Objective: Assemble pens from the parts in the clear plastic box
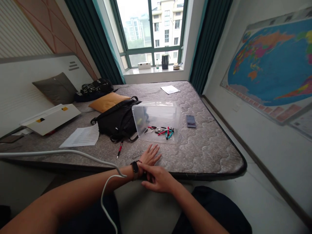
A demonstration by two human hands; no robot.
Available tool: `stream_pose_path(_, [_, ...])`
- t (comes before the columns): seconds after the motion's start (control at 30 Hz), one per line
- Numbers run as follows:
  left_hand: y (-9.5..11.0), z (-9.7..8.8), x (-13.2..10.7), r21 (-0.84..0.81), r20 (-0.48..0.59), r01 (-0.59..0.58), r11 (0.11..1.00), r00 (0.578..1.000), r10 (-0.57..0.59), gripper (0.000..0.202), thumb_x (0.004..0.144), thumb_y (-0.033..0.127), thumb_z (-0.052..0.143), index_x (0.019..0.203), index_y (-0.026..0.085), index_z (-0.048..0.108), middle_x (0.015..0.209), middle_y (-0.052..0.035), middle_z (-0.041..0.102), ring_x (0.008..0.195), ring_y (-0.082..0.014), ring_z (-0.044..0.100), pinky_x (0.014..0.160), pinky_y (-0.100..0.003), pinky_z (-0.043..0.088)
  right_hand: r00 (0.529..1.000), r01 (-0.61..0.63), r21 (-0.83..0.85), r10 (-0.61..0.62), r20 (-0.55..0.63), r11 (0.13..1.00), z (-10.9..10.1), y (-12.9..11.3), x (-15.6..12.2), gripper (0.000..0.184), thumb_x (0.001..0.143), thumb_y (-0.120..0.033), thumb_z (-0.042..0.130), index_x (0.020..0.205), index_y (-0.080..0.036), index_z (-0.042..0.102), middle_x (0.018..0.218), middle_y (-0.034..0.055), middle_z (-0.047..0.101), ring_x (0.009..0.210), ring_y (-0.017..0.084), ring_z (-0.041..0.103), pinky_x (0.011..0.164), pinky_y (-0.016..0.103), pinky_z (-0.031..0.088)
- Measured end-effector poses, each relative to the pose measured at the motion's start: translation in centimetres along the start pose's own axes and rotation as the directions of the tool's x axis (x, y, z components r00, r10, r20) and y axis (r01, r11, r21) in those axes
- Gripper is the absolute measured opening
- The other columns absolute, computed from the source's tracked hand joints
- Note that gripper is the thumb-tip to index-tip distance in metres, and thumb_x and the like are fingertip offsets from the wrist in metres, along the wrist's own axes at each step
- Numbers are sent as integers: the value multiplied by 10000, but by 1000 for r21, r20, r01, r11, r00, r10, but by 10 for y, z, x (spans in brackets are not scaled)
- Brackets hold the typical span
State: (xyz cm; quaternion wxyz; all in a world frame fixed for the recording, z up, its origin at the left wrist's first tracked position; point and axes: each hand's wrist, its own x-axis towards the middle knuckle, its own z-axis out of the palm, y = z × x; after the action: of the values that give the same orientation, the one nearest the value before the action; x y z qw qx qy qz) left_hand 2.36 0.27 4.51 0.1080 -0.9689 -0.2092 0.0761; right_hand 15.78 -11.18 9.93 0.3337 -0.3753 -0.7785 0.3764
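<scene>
My left hand (149, 155) rests palm down at the front edge of a quilted grey mattress (207, 152), fingers spread and holding nothing. A black wristwatch (134, 168) sits on that wrist. My right hand (158, 178) curls around the left wrist beside the watch. Ahead of them stands a tilted clear plastic box (156, 118). Several red, black and teal pens (161, 132) lie at its lower part, apparently inside it. A red-and-black pen (119, 149) lies alone on the mattress, left of my left hand.
A black backpack (117, 119) leans against the box, with a printed sheet (81, 137) in front of it. A phone (191, 121) lies right of the box. A white cable (104, 191) runs across my left forearm. The mattress's front edge drops off just beyond my hands.
</scene>
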Motion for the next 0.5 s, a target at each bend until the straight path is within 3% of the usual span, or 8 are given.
stream_pose_path(0.1, [-1,-4,6,-42,9,-36,998,999,36,808,749,573,660,1425,171,475,1562,-202,295,1469,-402,131,1160,-591,95,998,-26,-44,23,-55,999,-3,4,3,799,820,-383,679,1514,-257,304,869,11,662,645,143,565,678,253,450])
stream_pose_path(0.2, [-4,-8,7,-42,-26,8,999,1000,-9,647,839,440,591,1435,228,460,1589,-137,264,1485,-350,107,1168,-565,87,1000,-14,-50,15,18,999,0,7,7,811,822,-416,681,1518,-285,286,848,-1,662,676,155,587,687,256,448])
stream_pose_path(0.33, [-10,-20,5,-79,-82,-13,997,997,6,855,791,436,646,1531,292,245,1629,-120,108,1487,-365,61,1165,-581,64,997,-75,7,74,4,997,8,11,11,974,859,-397,637,1556,-235,-24,824,-17,652,656,154,575,667,268,438])
stream_pose_path(0.4, [-13,-27,3,-72,-92,-17,997,996,10,839,822,436,615,1541,308,202,1626,-120,128,1486,-359,86,1164,-577,76,994,-105,37,106,-31,994,11,15,13,1017,879,-374,610,1533,-207,-151,820,-21,647,636,147,560,664,275,434])
stream_pose_path(0.5, [-17,-34,1,-32,-97,-11,999,995,7,713,895,405,527,1535,324,222,1611,-102,211,1484,-323,138,1170,-550,103,990,-133,51,135,-31,990,13,20,15,1038,878,-364,613,1523,-207,-185,811,-24,647,614,142,548,648,277,431])
